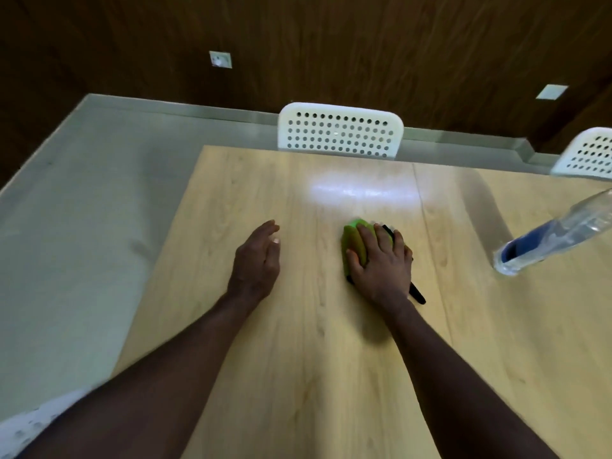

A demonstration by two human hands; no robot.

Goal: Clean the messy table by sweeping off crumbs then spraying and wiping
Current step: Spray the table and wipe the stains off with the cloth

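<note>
Pressing one green cloth (352, 241), right grip (384, 263) lies flat, left grip (256, 260) apart; one bottle (556, 233), two chairs (341, 130) (586, 154).

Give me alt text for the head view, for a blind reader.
A person's right hand presses a green cloth on a wooden table, while the left hand is open beside it. A clear spray bottle is at the right; two white chairs sit at the far edge.

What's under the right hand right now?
A green cloth, pressed on the table. A black piece pokes out beside the right hand; the rest of it is covered.
</note>
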